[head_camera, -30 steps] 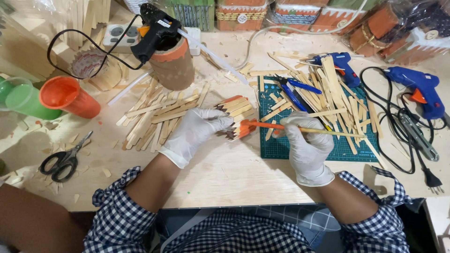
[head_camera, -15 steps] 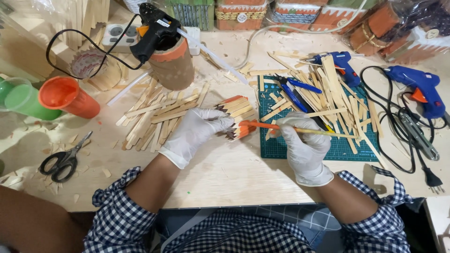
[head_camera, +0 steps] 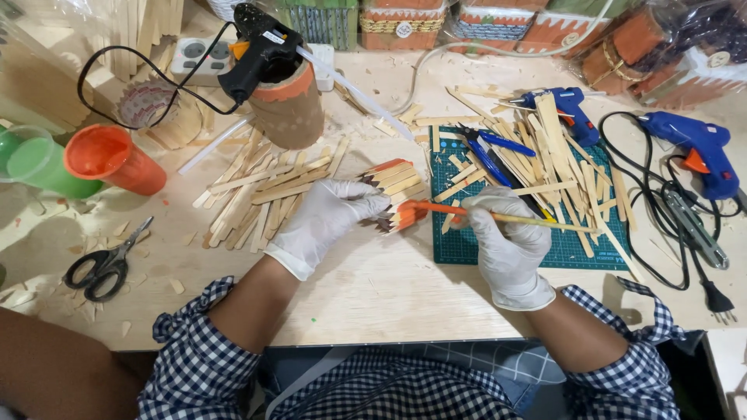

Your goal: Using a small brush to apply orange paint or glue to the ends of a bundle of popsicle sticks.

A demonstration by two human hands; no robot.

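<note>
On the wooden table [head_camera: 373,288], your left hand [head_camera: 331,222] grips the stick bundle [head_camera: 393,194] while your right hand [head_camera: 506,241] pinches the paintbrush [head_camera: 498,218].

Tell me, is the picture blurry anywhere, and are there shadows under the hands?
In the head view, the left hand, the right hand and the sticks look sharp; soft shadows fall on the table just below both hands; the plastic wrapping at the top right shows shiny glare; straight edges bend slightly near the corners.

The right hand [head_camera: 510,245] draws the brush [head_camera: 498,218] slightly left along the stick bundle [head_camera: 393,198]; the left hand [head_camera: 327,218] shifts its grip barely.
</note>
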